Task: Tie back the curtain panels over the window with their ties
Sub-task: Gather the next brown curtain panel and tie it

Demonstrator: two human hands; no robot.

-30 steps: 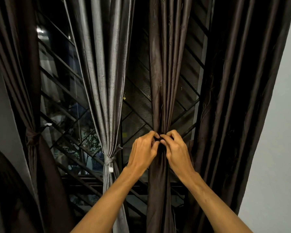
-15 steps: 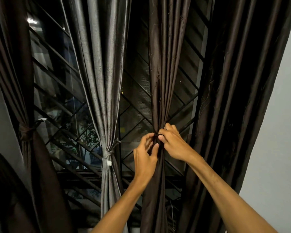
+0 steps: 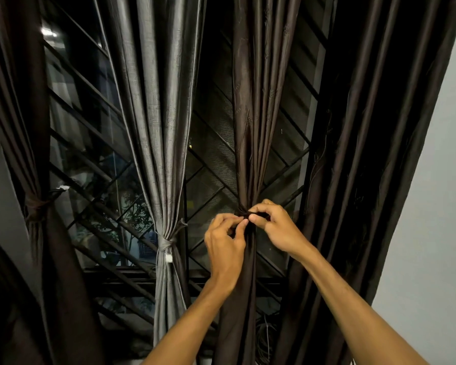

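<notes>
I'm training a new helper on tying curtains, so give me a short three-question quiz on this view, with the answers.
1. True or false: the shiny grey fabric curtain panel is already gathered by a grey tie.
2. Which panel are both hands working on? A) the grey panel B) the centre dark brown satin curtain panel C) the far-left dark brown curtain panel
3. How many panels are already bound?
Key: 1 true. 2 B: the left hand and right hand pinch its dark brown tie. 3 two, the grey one and the far-left one.
</notes>
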